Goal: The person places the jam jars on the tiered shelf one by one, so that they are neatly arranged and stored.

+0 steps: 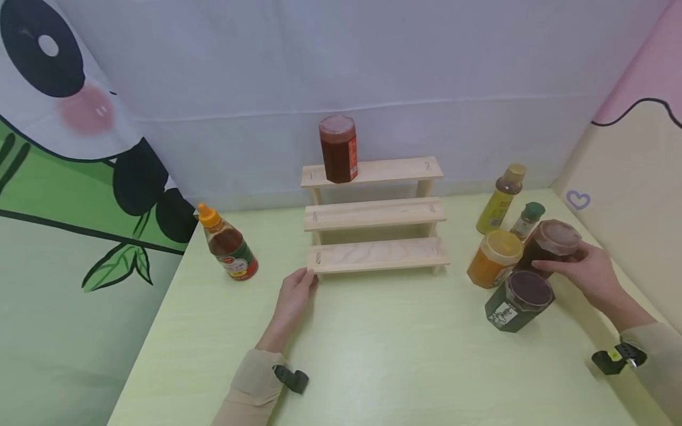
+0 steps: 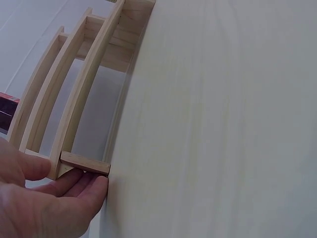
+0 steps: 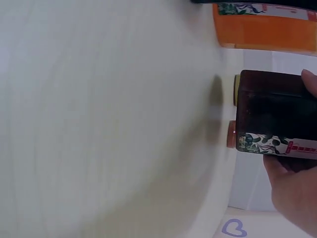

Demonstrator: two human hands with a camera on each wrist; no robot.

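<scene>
Dark jar (image 1: 547, 242) within gripping right hand (image 1: 595, 275), wooden rack's end (image 2: 84, 162) within pinching left hand (image 1: 293, 296)

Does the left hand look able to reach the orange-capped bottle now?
Probably yes: nothing stands between the left hand and the orange-capped bottle, though it would first have to release the wooden rack.

Head view downward, wrist views close

A dark, labelled jar (image 1: 550, 238) is just above the table (image 1: 394, 355), near its right edge. The three-step wooden shelf (image 1: 378, 254) stands upright near the back edge.
</scene>
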